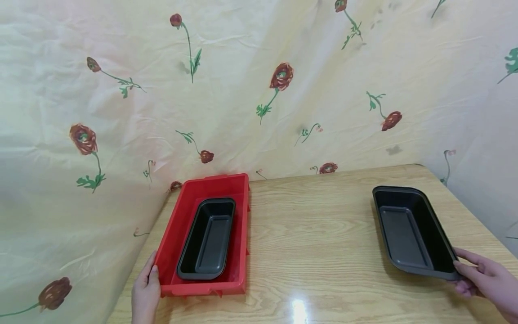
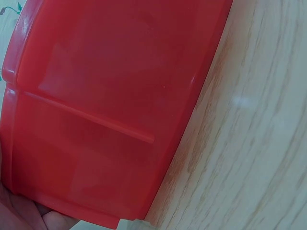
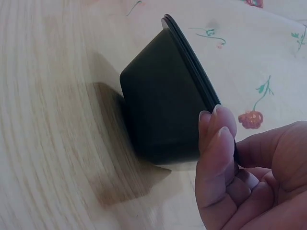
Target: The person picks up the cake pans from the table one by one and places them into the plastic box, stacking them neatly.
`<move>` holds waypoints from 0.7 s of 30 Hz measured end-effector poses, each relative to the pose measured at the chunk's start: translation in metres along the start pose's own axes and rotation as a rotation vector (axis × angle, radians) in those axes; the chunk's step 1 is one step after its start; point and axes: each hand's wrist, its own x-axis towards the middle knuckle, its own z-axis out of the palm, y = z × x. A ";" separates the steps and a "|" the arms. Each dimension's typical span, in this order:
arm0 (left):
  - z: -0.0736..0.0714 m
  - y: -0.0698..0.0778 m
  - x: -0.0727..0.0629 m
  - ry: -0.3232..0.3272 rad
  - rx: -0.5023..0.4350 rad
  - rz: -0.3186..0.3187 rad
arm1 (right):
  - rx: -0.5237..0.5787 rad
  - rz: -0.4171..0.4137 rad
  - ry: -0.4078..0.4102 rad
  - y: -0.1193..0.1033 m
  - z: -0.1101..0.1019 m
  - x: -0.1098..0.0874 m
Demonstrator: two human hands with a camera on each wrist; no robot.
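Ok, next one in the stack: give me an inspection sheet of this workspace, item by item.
Surface: light wood-grain table, with a bright reflection at the front.
Job's things: red tray with one black pan inside; second black pan on the right, tilted.
Clutter: nothing seen.
Hands: left hand grips the tray's near-left corner; right hand pinches the second pan's rim.
Cables: nothing seen.
Surroundings: floral-patterned sheet behind and at both sides.

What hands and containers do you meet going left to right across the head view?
Left hand → red rectangular plastic tray with a black rectangular metal-looking pan inside it → second black rectangular metal-looking pan → right hand.
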 end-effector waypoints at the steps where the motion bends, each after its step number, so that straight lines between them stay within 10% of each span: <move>1: 0.000 0.000 0.000 0.000 0.000 0.000 | -0.024 0.027 0.016 -0.002 0.001 0.000; 8: 0.000 -0.001 0.000 0.011 0.004 0.004 | 0.053 0.059 0.054 -0.007 0.006 0.000; 15: 0.000 -0.001 0.000 0.009 0.004 0.006 | 0.386 -0.051 0.062 0.001 0.009 -0.004; 21: 0.000 -0.001 -0.001 0.006 0.009 0.019 | 0.318 0.021 0.104 -0.010 0.012 -0.006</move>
